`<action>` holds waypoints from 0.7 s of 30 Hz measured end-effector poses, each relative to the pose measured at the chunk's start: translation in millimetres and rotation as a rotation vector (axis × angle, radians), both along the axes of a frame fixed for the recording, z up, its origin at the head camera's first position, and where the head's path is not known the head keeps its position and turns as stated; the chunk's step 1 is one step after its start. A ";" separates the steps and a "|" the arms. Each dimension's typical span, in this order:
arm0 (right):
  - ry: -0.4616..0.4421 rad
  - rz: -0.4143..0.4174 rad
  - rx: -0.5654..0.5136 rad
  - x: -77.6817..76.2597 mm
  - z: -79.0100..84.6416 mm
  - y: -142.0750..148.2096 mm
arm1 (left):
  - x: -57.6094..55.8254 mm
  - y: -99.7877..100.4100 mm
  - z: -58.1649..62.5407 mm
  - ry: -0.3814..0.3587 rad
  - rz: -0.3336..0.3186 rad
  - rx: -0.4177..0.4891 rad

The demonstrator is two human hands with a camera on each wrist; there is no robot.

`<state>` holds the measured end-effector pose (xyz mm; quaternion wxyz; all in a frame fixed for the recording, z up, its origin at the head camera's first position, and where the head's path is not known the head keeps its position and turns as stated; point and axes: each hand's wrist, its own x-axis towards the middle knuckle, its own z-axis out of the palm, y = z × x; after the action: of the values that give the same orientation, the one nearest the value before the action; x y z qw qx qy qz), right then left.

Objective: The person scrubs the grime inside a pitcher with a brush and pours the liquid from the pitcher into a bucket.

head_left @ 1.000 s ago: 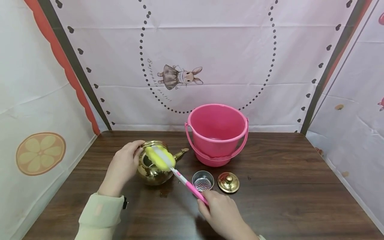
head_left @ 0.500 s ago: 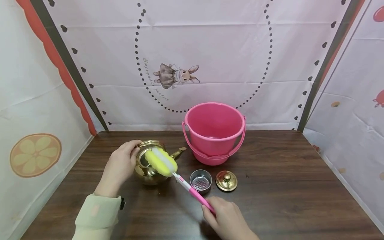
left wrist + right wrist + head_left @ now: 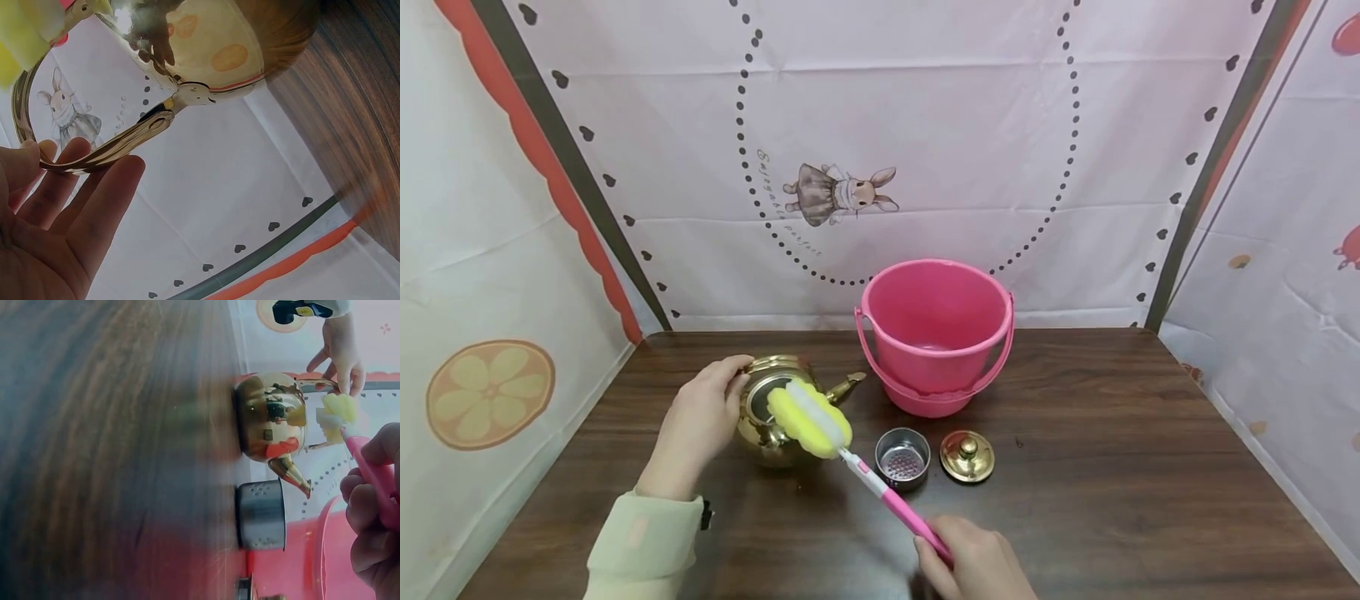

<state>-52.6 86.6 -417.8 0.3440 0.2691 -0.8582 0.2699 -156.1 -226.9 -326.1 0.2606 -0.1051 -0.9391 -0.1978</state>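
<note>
A shiny gold teapot (image 3: pixel 769 446) stands lidless at the left of the table, its spout to the right. My left hand (image 3: pixel 700 412) pinches the teapot's raised handle (image 3: pixel 125 142) between thumb and fingertips. In my right hand (image 3: pixel 977 560) is the pink handle of a sponge brush (image 3: pixel 917 523). The brush's yellow and white sponge head (image 3: pixel 811 419) hovers above the teapot, apart from its opening, as the right wrist view shows. A perforated metal strainer (image 3: pixel 902 459) and a gold knobbed lid (image 3: pixel 967 456) lie on the table to the right of the teapot.
A pink bucket (image 3: pixel 895 354) with its handle hanging down stands behind the strainer and lid. Printed cloth (image 3: pixel 985 142) encloses the back and sides of the dark wooden table (image 3: pixel 1120 467).
The right hand has drawn the brush toward the table's front and right, so the sponge head sits farther from the teapot's opening. My left hand keeps its hold; the head view shifted slightly.
</note>
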 end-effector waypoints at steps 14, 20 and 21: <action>-0.005 -0.085 -0.037 8.2 -2.0 12.7 | 0.4 0.2 0.5 -0.023 -0.002 0.019; 0.062 -0.075 -0.062 7.5 -7.0 18.9 | 0.0 0.1 -0.3 0.012 -0.009 0.024; 0.074 -0.071 -0.070 7.2 -8.2 20.0 | 0.0 0.3 -0.5 0.016 -0.011 0.024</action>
<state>-45.3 106.7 -426.1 0.3942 0.2361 -0.8438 0.2771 -156.1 -226.6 -326.6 0.2684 -0.1088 -0.9339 -0.2097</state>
